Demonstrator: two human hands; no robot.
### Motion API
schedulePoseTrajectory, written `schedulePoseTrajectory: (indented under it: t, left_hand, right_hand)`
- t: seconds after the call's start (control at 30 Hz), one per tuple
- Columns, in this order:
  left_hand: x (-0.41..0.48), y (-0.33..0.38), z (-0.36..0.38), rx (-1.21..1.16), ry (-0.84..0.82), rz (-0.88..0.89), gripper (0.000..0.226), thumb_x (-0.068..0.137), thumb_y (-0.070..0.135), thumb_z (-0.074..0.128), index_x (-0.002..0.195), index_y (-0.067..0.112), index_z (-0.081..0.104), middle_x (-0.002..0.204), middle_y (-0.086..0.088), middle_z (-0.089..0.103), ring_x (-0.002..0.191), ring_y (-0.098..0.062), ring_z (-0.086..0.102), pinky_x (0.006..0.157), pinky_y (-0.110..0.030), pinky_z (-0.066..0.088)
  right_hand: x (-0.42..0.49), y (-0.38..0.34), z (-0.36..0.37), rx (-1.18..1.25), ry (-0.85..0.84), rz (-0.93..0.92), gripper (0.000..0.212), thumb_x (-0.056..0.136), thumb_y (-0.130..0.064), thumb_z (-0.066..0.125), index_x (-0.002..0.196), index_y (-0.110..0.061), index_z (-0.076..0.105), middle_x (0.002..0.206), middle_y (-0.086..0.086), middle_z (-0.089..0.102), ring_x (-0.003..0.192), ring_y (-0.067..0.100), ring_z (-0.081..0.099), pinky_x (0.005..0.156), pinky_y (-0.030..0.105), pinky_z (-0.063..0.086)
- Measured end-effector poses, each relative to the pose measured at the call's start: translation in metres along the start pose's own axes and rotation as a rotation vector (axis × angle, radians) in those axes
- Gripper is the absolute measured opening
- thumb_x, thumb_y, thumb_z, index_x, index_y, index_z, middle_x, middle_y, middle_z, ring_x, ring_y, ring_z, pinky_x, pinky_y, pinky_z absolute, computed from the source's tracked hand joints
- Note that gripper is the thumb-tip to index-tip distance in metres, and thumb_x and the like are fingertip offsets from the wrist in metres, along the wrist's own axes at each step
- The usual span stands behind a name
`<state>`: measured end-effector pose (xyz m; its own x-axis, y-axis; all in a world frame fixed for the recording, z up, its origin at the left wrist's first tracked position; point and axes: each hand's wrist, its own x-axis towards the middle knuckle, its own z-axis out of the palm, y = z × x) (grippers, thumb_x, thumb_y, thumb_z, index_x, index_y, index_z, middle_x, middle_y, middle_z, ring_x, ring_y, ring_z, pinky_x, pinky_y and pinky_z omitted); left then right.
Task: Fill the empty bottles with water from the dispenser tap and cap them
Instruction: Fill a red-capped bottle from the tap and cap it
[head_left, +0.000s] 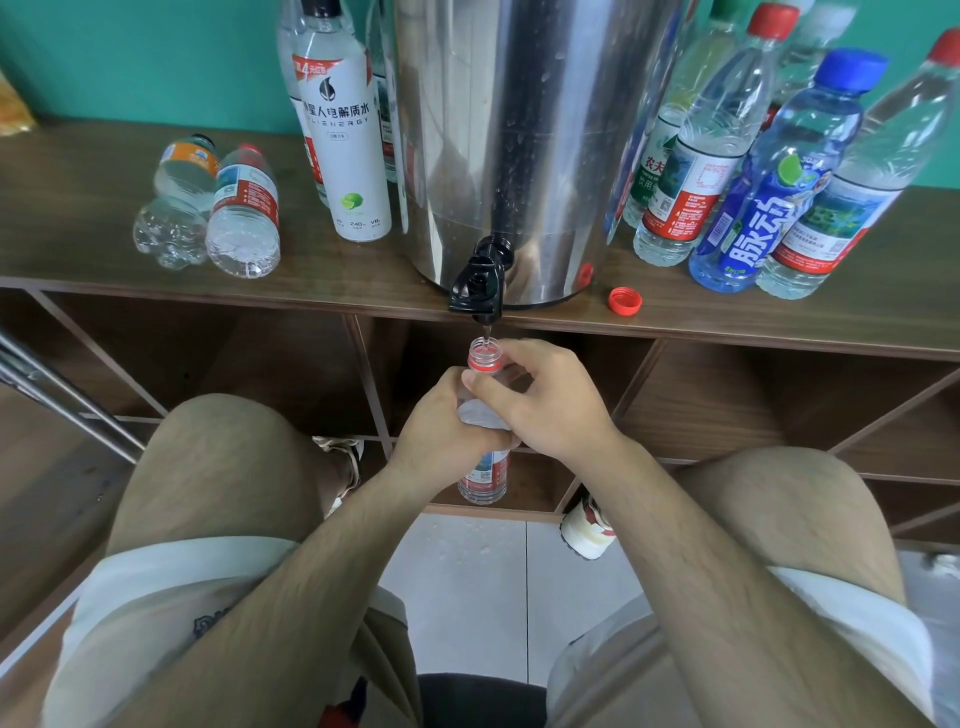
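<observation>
The open bottle (485, 357), its cap off, stands upright directly under the black tap (478, 285), mouth just below the spout, in front of the shelf compartments. Both grips curl round its body: the left grip (441, 423) lower down, the right grip (545, 400) higher, thumb near the red neck ring. The tap belongs to a steel dispenser (511, 130) on the bench (93, 267). A loose red cap (625, 300) lies right of it. Two bottles (208, 208) lie on their sides at left; several capped bottles (753, 171) stand at right.
</observation>
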<state>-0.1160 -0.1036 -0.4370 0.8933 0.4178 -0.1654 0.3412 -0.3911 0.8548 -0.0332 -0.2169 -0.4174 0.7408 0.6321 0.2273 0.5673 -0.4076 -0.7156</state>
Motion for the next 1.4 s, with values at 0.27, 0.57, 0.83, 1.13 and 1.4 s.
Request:
schedulePoseTrajectory:
  t: [0.27, 0.57, 0.83, 1.13, 1.4]
  left_hand:
    - [0.0011, -0.0005, 0.0015, 0.019, 0.007, -0.009, 0.067, 0.086, 0.024, 0.084, 0.143, 0.021, 0.049, 0.136, -0.001, 0.063, 0.125, -0.021, 0.06, 0.104, -0.04, 0.052]
    - [0.0016, -0.002, 0.0014, 0.015, 0.006, -0.011, 0.069, 0.083, 0.025, 0.086, 0.141, 0.023, 0.05, 0.134, 0.002, 0.063, 0.124, -0.019, 0.06, 0.1, -0.038, 0.052]
    - [0.0007, -0.0026, 0.0002, -0.015, -0.001, -0.014, 0.07, 0.083, 0.021, 0.086, 0.142, 0.022, 0.05, 0.136, 0.001, 0.063, 0.126, -0.02, 0.06, 0.103, -0.038, 0.052]
    - [0.0026, -0.0034, 0.0016, 0.014, 0.004, -0.011, 0.069, 0.084, 0.023, 0.086, 0.142, 0.022, 0.049, 0.136, 0.001, 0.062, 0.126, -0.02, 0.06, 0.1, -0.035, 0.05]
    - [0.0031, -0.0043, 0.0018, 0.016, 0.003, -0.007, 0.069, 0.083, 0.024, 0.087, 0.141, 0.023, 0.05, 0.133, 0.003, 0.063, 0.123, -0.018, 0.06, 0.092, -0.028, 0.048]
  right_hand:
    - [0.0003, 0.0001, -0.0005, 0.007, 0.008, -0.005, 0.031, 0.097, -0.044, 0.07, 0.118, -0.023, 0.077, 0.109, -0.01, 0.075, 0.096, 0.006, 0.068, 0.086, 0.028, 0.058]
    - [0.0003, 0.0015, 0.0008, 0.006, 0.012, -0.011, 0.031, 0.096, -0.045, 0.07, 0.118, -0.024, 0.077, 0.108, -0.012, 0.075, 0.095, 0.005, 0.068, 0.083, 0.023, 0.056]
    - [0.0003, 0.0028, 0.0012, 0.012, 0.018, -0.012, 0.029, 0.096, -0.044, 0.071, 0.118, -0.026, 0.076, 0.109, -0.013, 0.075, 0.096, 0.004, 0.067, 0.082, 0.021, 0.054]
    - [0.0007, 0.0029, 0.0011, 0.003, 0.005, -0.005, 0.033, 0.097, -0.045, 0.07, 0.121, -0.025, 0.076, 0.112, -0.012, 0.075, 0.099, 0.005, 0.068, 0.087, 0.026, 0.057]
    - [0.0005, 0.0027, 0.0008, 0.009, 0.009, -0.009, 0.031, 0.096, -0.045, 0.07, 0.119, -0.025, 0.077, 0.108, -0.013, 0.075, 0.096, 0.005, 0.067, 0.084, 0.023, 0.055]
